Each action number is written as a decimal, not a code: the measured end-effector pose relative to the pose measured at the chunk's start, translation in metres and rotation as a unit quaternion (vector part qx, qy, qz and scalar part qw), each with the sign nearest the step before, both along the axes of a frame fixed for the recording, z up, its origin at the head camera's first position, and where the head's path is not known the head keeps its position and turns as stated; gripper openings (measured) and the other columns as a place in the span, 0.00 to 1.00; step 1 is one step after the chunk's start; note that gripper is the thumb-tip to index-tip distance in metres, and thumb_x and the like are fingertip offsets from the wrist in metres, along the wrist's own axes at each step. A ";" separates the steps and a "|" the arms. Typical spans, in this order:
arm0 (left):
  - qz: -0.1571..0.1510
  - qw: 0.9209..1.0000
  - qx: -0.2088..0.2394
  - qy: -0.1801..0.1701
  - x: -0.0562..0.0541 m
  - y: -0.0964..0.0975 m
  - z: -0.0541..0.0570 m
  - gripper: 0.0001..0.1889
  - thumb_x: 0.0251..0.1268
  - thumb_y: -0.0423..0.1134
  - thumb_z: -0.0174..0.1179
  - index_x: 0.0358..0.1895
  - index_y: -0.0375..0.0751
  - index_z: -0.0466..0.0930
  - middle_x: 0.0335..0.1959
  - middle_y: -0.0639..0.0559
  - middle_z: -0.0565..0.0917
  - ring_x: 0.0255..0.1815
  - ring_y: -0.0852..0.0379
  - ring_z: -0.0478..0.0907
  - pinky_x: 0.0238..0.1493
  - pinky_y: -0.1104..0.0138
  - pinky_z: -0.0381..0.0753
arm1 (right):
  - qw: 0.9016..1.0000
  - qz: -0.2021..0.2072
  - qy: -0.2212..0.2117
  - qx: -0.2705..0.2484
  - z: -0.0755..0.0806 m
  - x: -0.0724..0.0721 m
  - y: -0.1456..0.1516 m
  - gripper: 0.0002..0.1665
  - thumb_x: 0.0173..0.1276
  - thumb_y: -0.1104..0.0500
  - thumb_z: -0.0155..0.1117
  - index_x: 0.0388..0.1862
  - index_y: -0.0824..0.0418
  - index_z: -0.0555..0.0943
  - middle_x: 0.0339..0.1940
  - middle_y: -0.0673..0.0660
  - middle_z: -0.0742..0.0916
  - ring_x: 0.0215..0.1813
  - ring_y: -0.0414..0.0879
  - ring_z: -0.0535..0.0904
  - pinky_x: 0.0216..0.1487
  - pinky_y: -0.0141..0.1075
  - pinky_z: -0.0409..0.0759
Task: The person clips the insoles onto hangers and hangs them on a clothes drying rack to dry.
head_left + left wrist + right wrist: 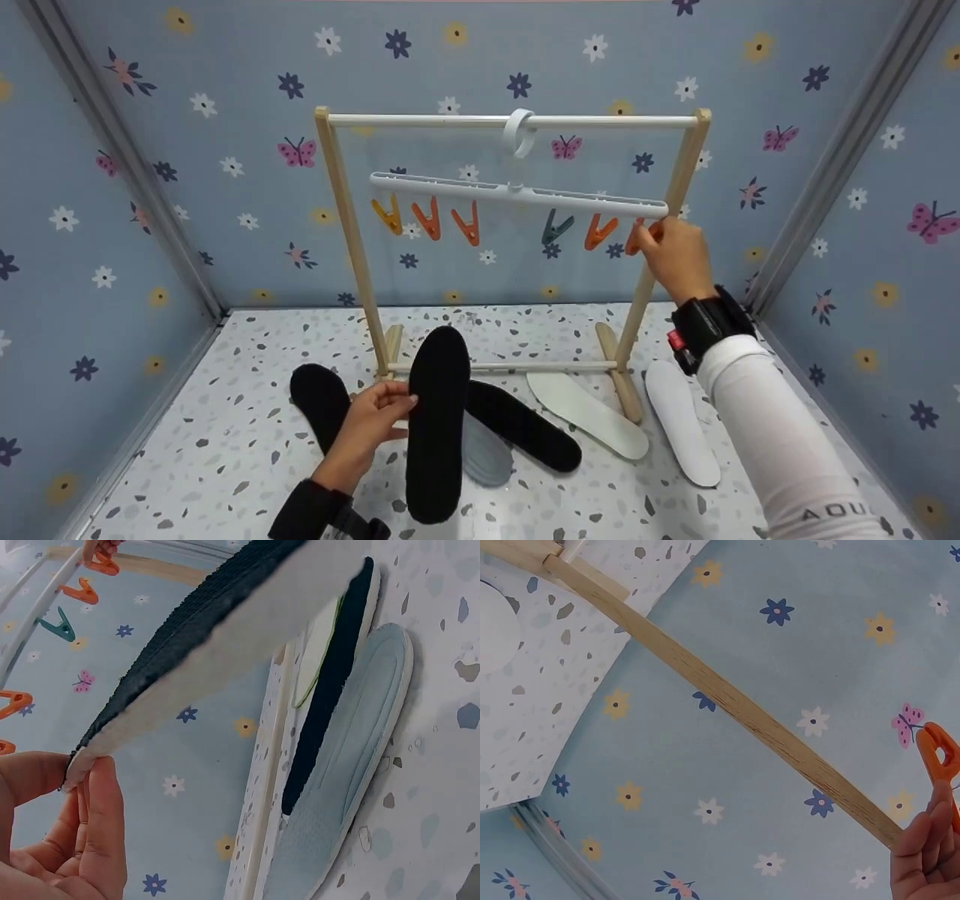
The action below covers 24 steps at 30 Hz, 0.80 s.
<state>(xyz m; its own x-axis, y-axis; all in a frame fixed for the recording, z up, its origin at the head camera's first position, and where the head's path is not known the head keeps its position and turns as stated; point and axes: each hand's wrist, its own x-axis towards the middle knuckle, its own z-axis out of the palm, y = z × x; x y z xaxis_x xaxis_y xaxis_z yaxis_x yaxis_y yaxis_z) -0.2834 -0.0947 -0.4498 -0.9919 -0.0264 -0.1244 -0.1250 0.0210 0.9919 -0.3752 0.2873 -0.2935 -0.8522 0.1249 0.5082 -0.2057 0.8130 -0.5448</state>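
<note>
A black insole (437,427) with a pale underside, seen in the left wrist view, is raised above the floor. My left hand (369,424) pinches it by one edge between thumb and fingers. At the right end of a white clip hanger (450,185), my right hand (679,255) pinches an orange clothespin (937,754). Another orange clothespin (600,232) and a dark green clothespin (556,227) hang beside it. On the hanger's left half are a yellow clothespin (388,215) and two orange-red ones. The hanger tilts down to the right.
A wooden rack (346,240) carries the hanger by a white ring (519,133). On the speckled floor lie black insoles (525,427), a grey insole (486,454), a cream insole (589,416) and a white insole (681,424). Flowered walls (480,45) enclose the space.
</note>
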 end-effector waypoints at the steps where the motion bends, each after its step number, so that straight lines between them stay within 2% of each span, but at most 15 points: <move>1: -0.004 1.000 0.001 0.000 0.000 0.003 -0.001 0.10 0.61 0.31 0.60 0.44 0.33 0.75 0.32 0.49 0.79 0.31 0.57 0.76 0.29 0.65 0.80 | 1.000 0.000 -0.001 0.000 0.000 0.000 0.000 0.24 0.74 0.51 0.49 0.29 0.66 0.84 0.28 0.63 0.85 0.25 0.50 0.68 0.29 0.38 0.67; 9: -0.036 0.999 0.023 0.012 -0.004 0.024 -0.001 0.12 0.61 0.32 0.60 0.46 0.31 0.74 0.33 0.49 0.79 0.30 0.58 0.77 0.27 0.66 0.80 | 1.000 -0.006 -0.016 0.011 0.002 0.003 0.001 0.23 0.74 0.52 0.48 0.32 0.68 0.81 0.28 0.64 0.83 0.26 0.51 0.70 0.29 0.38 0.68; 18: -0.073 0.996 0.044 0.022 -0.007 0.038 -0.001 0.13 0.61 0.33 0.60 0.46 0.30 0.74 0.32 0.51 0.78 0.31 0.59 0.78 0.28 0.67 0.81 | 1.000 0.004 -0.010 0.020 0.001 0.003 0.002 0.22 0.74 0.56 0.46 0.31 0.67 0.83 0.28 0.65 0.84 0.24 0.49 0.69 0.28 0.37 0.67; 24: -0.100 0.993 0.052 0.019 -0.012 0.049 -0.001 0.13 0.62 0.34 0.60 0.47 0.32 0.74 0.33 0.51 0.79 0.31 0.59 0.78 0.31 0.66 0.81 | 1.000 0.001 -0.001 0.009 0.000 0.005 0.001 0.22 0.74 0.54 0.48 0.29 0.66 0.83 0.29 0.64 0.84 0.25 0.49 0.69 0.29 0.37 0.67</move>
<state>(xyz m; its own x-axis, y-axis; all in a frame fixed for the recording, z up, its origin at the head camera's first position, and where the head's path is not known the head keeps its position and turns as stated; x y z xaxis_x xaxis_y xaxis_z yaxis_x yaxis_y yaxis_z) -0.2957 -0.0460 -0.4513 -0.9801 0.1826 -0.0782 -0.0906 -0.0606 0.9940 -0.3704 0.2885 -0.2938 -0.8536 0.1138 0.5083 -0.2066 0.8219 -0.5309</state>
